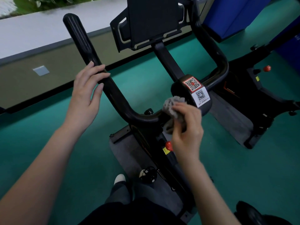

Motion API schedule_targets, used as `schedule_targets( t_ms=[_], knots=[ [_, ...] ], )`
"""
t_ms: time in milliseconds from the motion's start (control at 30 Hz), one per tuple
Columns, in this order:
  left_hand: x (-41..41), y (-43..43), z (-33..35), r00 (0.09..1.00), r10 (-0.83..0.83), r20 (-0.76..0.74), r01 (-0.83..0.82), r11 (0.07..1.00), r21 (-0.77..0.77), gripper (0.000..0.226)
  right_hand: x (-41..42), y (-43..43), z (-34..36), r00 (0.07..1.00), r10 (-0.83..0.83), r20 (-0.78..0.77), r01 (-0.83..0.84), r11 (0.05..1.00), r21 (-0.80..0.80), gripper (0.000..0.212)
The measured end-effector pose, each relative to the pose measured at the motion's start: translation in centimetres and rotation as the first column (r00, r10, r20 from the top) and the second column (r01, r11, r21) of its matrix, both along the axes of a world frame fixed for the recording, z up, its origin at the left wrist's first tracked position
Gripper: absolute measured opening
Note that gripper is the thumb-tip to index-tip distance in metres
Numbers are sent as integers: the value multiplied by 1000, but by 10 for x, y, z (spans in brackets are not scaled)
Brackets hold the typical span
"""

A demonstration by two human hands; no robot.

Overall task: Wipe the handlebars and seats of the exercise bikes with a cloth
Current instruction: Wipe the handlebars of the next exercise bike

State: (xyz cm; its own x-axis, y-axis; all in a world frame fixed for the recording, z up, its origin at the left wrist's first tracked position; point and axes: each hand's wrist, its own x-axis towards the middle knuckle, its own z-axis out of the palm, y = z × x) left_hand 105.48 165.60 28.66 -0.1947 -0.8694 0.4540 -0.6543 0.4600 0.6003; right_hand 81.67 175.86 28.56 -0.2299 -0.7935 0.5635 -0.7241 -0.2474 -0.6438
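Observation:
A black exercise bike stands right in front of me. Its U-shaped handlebar (120, 101) runs from a left horn at the upper left, down across the middle, and up again at the right. My left hand (86, 95) rests on the left bar with its fingers laid over it and its thumb underneath. My right hand (186, 127) grips a bunched grey cloth (172, 105) against the middle of the bar, next to the centre hub (194, 93) with two QR-code stickers. A black seat edge (253, 213) shows at the bottom right corner.
A black tablet holder (152, 21) rises behind the bar. A red knob (168, 146) sits on the frame below my right hand. A second bike with a red knob (267, 68) stands at the right on the green floor (48, 143). Blue cabinets (235, 15) are behind it.

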Motion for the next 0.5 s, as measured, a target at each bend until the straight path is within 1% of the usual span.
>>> schedule_targets(
  t_ms=[67, 133, 200, 267, 300, 400, 500],
  knots=[
    [-1, 1, 0, 1000, 7, 5, -7, 1000, -3, 29, 12, 12, -11, 999, 22, 34, -21, 999, -34, 27],
    [-2, 1, 1, 1000, 10, 12, -10, 1000, -8, 28, 15, 22, -19, 996, 3, 89, 2, 998, -65, 25],
    [-3, 2, 1, 1000, 14, 21, -13, 1000, -8, 29, 9, 23, -24, 979, -101, 174, 118, 989, -92, 23],
    [-3, 3, 2, 999, 21, 30, -21, 1000, -1, 29, 1, 16, -29, 937, -213, 275, 243, 967, -79, 23],
    [-3, 3, 3, 999, 25, 33, -25, 1000, 3, 29, -1, 11, -30, 920, -246, 305, 277, 959, -62, 24],
    [-3, 4, 5, 998, 37, 51, -38, 999, 15, 30, 3, 1, -36, 908, -279, 313, 305, 952, -37, 26],
    [-4, 5, 6, 997, 52, 64, -53, 998, 24, 30, 13, -1, -39, 886, -302, 352, 321, 947, 3, 23]
  ],
)
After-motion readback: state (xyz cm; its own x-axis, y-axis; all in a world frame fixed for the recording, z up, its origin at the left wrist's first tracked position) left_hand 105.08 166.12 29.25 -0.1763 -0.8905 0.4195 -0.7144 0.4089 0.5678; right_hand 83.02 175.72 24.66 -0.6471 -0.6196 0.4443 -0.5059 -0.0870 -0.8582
